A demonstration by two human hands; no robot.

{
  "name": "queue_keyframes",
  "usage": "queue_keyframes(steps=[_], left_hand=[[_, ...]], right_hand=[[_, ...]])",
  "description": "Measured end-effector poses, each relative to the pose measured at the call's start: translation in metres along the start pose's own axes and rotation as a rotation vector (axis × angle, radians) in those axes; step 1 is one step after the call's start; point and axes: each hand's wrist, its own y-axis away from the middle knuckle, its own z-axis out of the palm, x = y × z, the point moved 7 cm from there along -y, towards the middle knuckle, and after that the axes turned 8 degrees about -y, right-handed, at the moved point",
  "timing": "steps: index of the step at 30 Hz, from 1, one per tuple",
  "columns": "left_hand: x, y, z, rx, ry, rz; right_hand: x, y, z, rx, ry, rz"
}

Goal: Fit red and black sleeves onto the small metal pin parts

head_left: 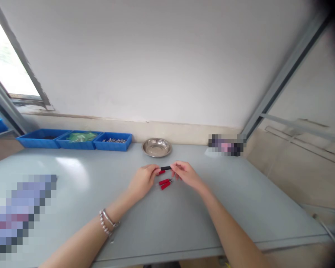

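Note:
Between my two hands a short black rod-like piece [165, 168] lies level just above the table. My left hand [144, 179] pinches its left end, and my right hand [185, 172] closes its fingertips on the right end. Right below, two red pieces with metal tips [165, 184] lie side by side on the tabletop. Another red piece [162, 172] shows just under the black one, partly covered by my left fingers. What exactly these parts are is too small to make out.
Behind my hands a round steel bowl [156, 147] stands near the wall. Left of it sit blue bins: one with metal pieces [113, 142], one with green plastic bags [79, 140], one with dark contents [43, 139]. Blurred-out items [227, 145] lie back right and front left [19, 212] on the grey table [184, 230].

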Motion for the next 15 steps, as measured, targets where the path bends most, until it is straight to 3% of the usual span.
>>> queue_keyframes(steps=[5, 15], left_hand=[[0.0002, -0.0003, -0.0004, 0.001, -0.022, 0.017], [0.0011, 0.0018, -0.0018, 0.027, -0.031, 0.018]], right_hand=[[-0.0033, -0.0002, 0.0008, 0.014, 0.002, -0.019], [0.0063, -0.0003, 0.0042, 0.004, -0.030, 0.072]])
